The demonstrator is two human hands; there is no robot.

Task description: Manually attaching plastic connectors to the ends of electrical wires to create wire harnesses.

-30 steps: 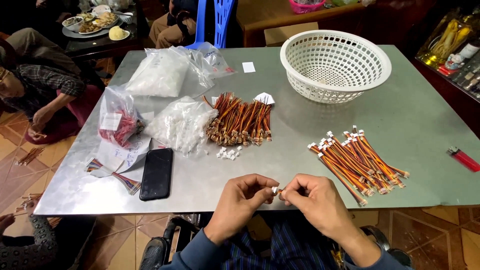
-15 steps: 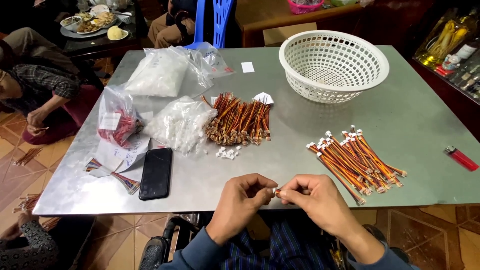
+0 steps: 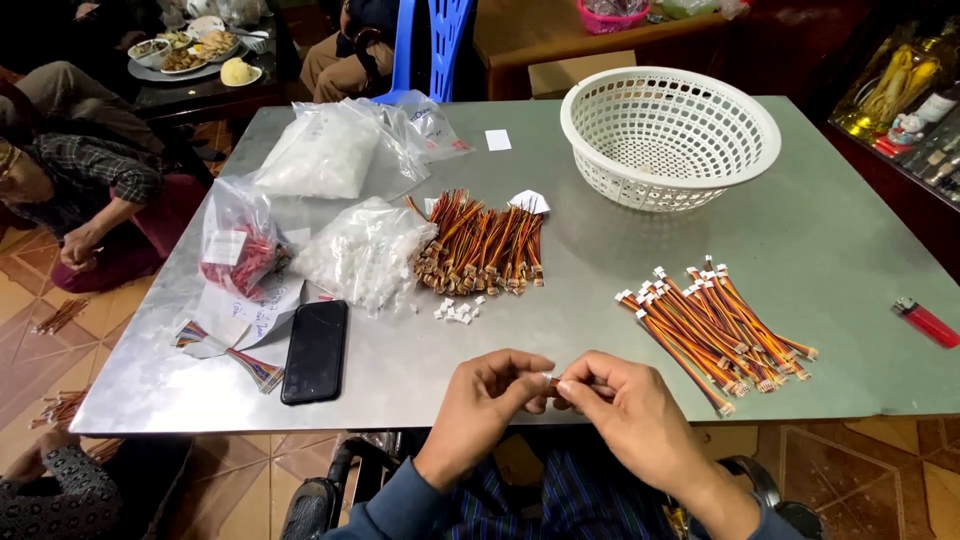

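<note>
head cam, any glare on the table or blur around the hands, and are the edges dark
Head view: the metal table carries a soft, diffuse sheen, no harsh glare; the left hand and right hand are fairly sharp, though the small piece pinched between them is too tiny to resolve; the upper corners and right edge fall into dim shadow.

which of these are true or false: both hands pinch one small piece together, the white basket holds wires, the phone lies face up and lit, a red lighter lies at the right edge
1. The left hand and right hand meet on one small piece: true.
2. The white basket holds wires: false, it looks empty; the finished wires lie on the table.
3. The phone is lit: false, it is dark.
4. A red lighter lies near the right edge: true.
</note>
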